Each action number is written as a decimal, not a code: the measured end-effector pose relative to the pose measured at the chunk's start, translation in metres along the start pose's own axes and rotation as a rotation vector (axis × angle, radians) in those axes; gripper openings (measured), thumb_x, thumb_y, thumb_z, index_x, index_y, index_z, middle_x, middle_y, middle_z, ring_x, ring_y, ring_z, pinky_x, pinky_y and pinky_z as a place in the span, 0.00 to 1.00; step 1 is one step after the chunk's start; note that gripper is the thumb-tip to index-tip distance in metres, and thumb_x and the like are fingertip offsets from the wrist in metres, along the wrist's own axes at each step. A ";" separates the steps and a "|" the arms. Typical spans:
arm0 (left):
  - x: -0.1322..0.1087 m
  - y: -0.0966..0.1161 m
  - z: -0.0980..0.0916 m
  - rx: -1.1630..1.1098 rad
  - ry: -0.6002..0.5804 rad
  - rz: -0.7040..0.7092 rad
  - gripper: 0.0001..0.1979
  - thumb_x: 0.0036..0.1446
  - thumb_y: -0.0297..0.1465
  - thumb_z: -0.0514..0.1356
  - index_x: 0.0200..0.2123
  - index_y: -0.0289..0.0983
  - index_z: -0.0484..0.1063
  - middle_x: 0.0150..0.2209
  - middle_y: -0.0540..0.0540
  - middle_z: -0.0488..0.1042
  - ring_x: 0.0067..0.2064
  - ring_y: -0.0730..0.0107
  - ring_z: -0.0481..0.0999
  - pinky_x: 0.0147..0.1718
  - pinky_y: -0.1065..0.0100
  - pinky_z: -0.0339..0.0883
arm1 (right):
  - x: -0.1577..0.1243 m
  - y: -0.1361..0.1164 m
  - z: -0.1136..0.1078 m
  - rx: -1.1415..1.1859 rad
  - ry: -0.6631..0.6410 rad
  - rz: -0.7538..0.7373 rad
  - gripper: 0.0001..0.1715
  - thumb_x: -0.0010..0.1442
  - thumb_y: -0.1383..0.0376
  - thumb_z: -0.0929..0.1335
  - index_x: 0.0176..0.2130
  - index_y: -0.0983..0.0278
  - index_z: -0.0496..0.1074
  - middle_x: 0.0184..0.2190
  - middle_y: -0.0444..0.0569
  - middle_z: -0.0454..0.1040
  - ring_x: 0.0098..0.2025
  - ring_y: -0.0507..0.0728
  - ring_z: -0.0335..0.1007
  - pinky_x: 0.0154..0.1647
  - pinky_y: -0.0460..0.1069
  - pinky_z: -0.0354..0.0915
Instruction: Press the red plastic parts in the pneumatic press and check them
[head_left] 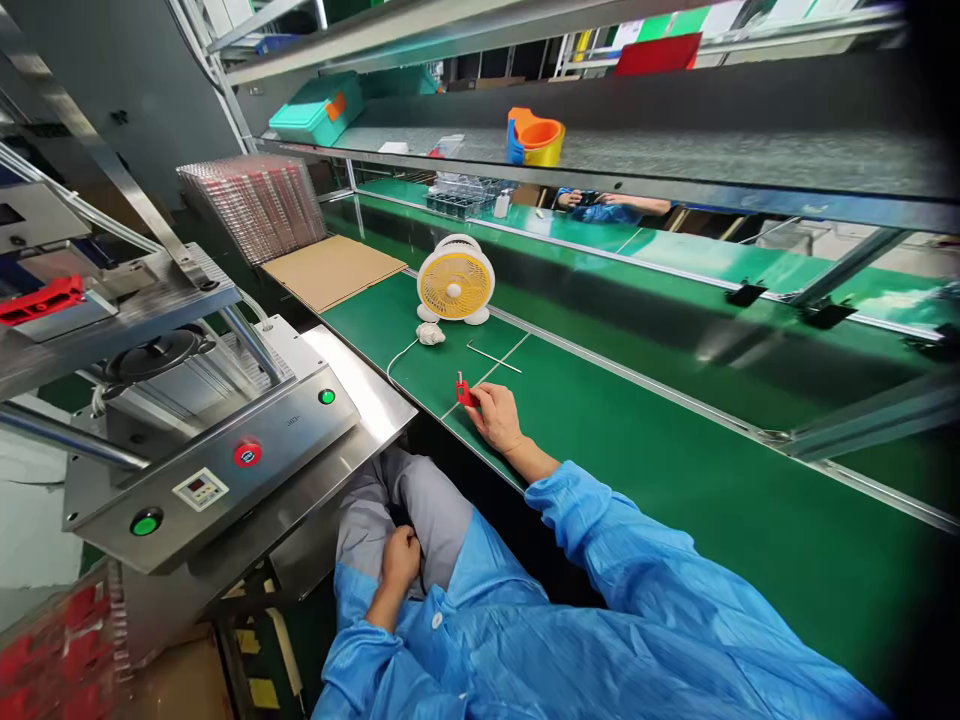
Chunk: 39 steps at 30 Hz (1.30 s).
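Between the thumb and fingers of my right hand (496, 415) is a small red part (466, 393) with a metal pin standing up from it. I hold it just over the near edge of the green work surface (637, 440). My left hand (401, 558) rests on my lap, its fingers curled closed, and nothing shows in it. Beyond the red part lies a thin bent metal rod, like a hex key (493, 357). A yellow and white fan (455, 282) stands farther back, with a bundled white cord (430, 334) in front of it.
On my left is a metal press machine (225, 460) with green and red buttons. Brown cardboard (335, 272) lies beside stacked clear trays (259, 205). A shelf overhead carries a teal box (315, 115) and an orange-yellow holder (540, 137). Another person's arms (611, 203) show across the bench.
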<state>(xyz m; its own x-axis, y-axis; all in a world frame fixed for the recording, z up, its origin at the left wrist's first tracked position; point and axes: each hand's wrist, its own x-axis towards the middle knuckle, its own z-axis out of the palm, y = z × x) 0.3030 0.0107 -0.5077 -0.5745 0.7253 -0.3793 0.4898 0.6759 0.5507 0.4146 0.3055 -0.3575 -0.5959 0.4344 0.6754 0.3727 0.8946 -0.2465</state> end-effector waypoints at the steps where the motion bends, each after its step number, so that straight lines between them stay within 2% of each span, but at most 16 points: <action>1: 0.000 0.001 -0.002 -0.036 0.053 0.003 0.18 0.57 0.25 0.48 0.42 0.32 0.76 0.45 0.38 0.79 0.48 0.63 0.77 0.49 0.68 0.67 | 0.002 -0.001 0.002 0.019 0.012 -0.011 0.19 0.71 0.57 0.60 0.52 0.66 0.69 0.47 0.59 0.69 0.47 0.65 0.63 0.47 0.59 0.61; 4: 0.002 0.010 -0.016 -0.246 0.238 0.081 0.16 0.58 0.28 0.49 0.40 0.35 0.77 0.47 0.41 0.79 0.51 0.65 0.76 0.53 0.67 0.67 | 0.006 -0.005 0.008 0.075 0.028 -0.023 0.19 0.71 0.56 0.60 0.53 0.65 0.69 0.48 0.59 0.68 0.48 0.65 0.63 0.48 0.60 0.62; 7: 0.005 0.037 -0.042 -0.476 0.355 0.206 0.14 0.57 0.31 0.53 0.38 0.35 0.78 0.45 0.41 0.80 0.49 0.64 0.77 0.51 0.63 0.70 | 0.008 -0.012 0.008 0.144 0.030 -0.035 0.19 0.71 0.56 0.61 0.53 0.65 0.69 0.47 0.59 0.68 0.48 0.65 0.63 0.50 0.61 0.62; 10: 0.008 0.083 -0.070 -0.608 0.328 0.276 0.15 0.59 0.35 0.55 0.43 0.35 0.77 0.47 0.39 0.79 0.48 0.64 0.78 0.44 0.64 0.72 | 0.007 -0.025 0.002 0.247 0.037 -0.094 0.18 0.71 0.57 0.62 0.53 0.64 0.68 0.46 0.59 0.69 0.48 0.65 0.64 0.50 0.60 0.64; 12: 0.006 0.115 -0.085 -0.713 0.284 0.334 0.20 0.59 0.35 0.56 0.53 0.35 0.72 0.52 0.38 0.77 0.49 0.64 0.77 0.42 0.65 0.73 | 0.004 -0.037 -0.005 0.357 0.019 -0.140 0.17 0.70 0.58 0.63 0.53 0.63 0.68 0.46 0.58 0.69 0.48 0.64 0.65 0.50 0.61 0.65; 15: -0.001 0.153 -0.101 -0.825 0.213 0.518 0.31 0.59 0.35 0.59 0.65 0.39 0.59 0.62 0.38 0.67 0.58 0.61 0.72 0.50 0.63 0.72 | -0.006 -0.058 -0.014 0.571 -0.013 -0.141 0.17 0.69 0.59 0.64 0.55 0.62 0.66 0.47 0.57 0.69 0.49 0.64 0.66 0.50 0.62 0.67; 16: -0.004 0.161 -0.104 -0.836 0.191 0.587 0.32 0.60 0.36 0.59 0.66 0.40 0.57 0.64 0.39 0.65 0.60 0.61 0.70 0.54 0.61 0.71 | -0.009 -0.064 -0.016 0.644 -0.017 -0.121 0.17 0.69 0.60 0.64 0.55 0.61 0.66 0.47 0.56 0.69 0.49 0.64 0.66 0.50 0.62 0.67; 18: -0.011 0.172 -0.109 -0.829 0.172 0.671 0.29 0.62 0.38 0.58 0.65 0.40 0.59 0.63 0.40 0.66 0.62 0.59 0.68 0.59 0.57 0.67 | -0.016 -0.072 -0.019 0.764 -0.030 -0.067 0.17 0.70 0.61 0.64 0.56 0.61 0.65 0.48 0.55 0.69 0.50 0.64 0.67 0.51 0.62 0.68; 24: -0.022 0.179 -0.108 -0.908 0.300 0.606 0.26 0.62 0.41 0.59 0.60 0.37 0.67 0.59 0.38 0.71 0.60 0.56 0.70 0.62 0.54 0.63 | -0.029 -0.081 -0.020 0.912 -0.108 -0.030 0.19 0.70 0.61 0.65 0.59 0.58 0.66 0.53 0.56 0.67 0.55 0.64 0.65 0.55 0.62 0.68; 29: -0.024 0.181 -0.109 -1.027 0.298 0.536 0.26 0.58 0.43 0.62 0.56 0.35 0.71 0.53 0.38 0.76 0.52 0.58 0.76 0.55 0.58 0.69 | -0.034 -0.084 -0.021 0.916 -0.138 -0.018 0.24 0.70 0.62 0.64 0.63 0.57 0.63 0.58 0.57 0.65 0.59 0.64 0.64 0.56 0.62 0.68; 35: -0.026 0.175 -0.113 -0.868 0.365 0.480 0.24 0.58 0.45 0.62 0.52 0.36 0.76 0.51 0.39 0.76 0.53 0.58 0.74 0.54 0.59 0.69 | -0.039 -0.077 -0.013 0.952 -0.231 0.004 0.19 0.69 0.58 0.65 0.58 0.59 0.67 0.53 0.56 0.69 0.53 0.62 0.69 0.53 0.60 0.71; 39: -0.025 0.168 -0.116 -0.727 0.301 0.433 0.22 0.59 0.43 0.59 0.52 0.38 0.76 0.51 0.40 0.76 0.52 0.59 0.75 0.50 0.59 0.71 | -0.034 -0.068 -0.009 0.871 -0.266 0.053 0.19 0.67 0.53 0.66 0.52 0.61 0.70 0.49 0.55 0.72 0.48 0.62 0.71 0.45 0.56 0.73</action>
<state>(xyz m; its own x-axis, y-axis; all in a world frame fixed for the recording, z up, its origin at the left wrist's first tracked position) 0.3236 0.0907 -0.3197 -0.6337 0.7633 0.1255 0.2257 0.0273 0.9738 0.4157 0.2295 -0.3573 -0.7781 0.3902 0.4922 -0.2001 0.5888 -0.7831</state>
